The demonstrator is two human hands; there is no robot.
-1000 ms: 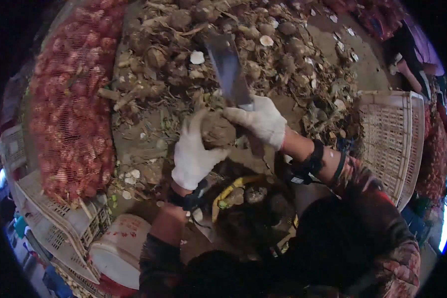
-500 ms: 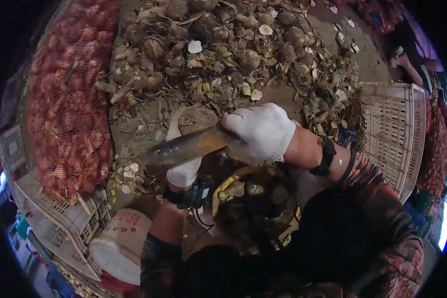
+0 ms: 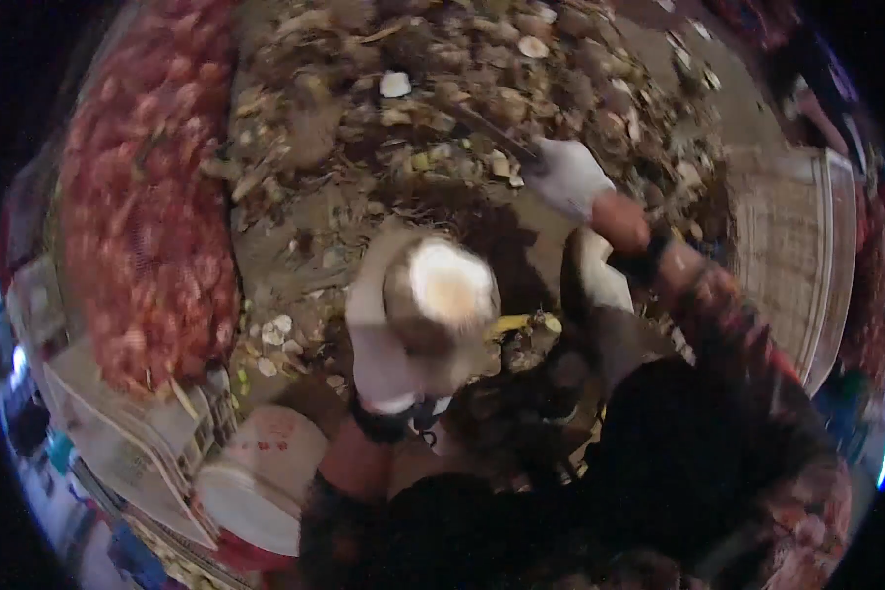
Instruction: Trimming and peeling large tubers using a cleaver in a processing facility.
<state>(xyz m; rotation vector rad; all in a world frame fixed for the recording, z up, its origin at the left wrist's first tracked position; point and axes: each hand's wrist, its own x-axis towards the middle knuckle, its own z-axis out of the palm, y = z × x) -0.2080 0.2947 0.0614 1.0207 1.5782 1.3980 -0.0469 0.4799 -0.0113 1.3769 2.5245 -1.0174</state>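
Observation:
My left hand (image 3: 376, 339), in a white glove, is wrapped round a large brown taro root (image 3: 452, 285). The root's white cut face is turned up. Farther forward and to the right, my gloved right hand (image 3: 565, 177) is closed on a knife (image 3: 497, 128), seen nearly edge-on with its dark blade pointing away to the left. Knife and root are apart. Motion smears both hands, so single fingers are hard to make out.
Brown roots and peelings (image 3: 315, 118) cover the ground ahead. A red net sack (image 3: 152, 216) lies at left, above a white bucket (image 3: 256, 482) and a pale crate (image 3: 118, 413). Another plastic crate (image 3: 792, 256) stands at right. Part of another person (image 3: 821, 108) shows at upper right.
My right hand has swung the knife forward and right, away from the root. The left hand has come nearer my body, and the root's white cut face now shows.

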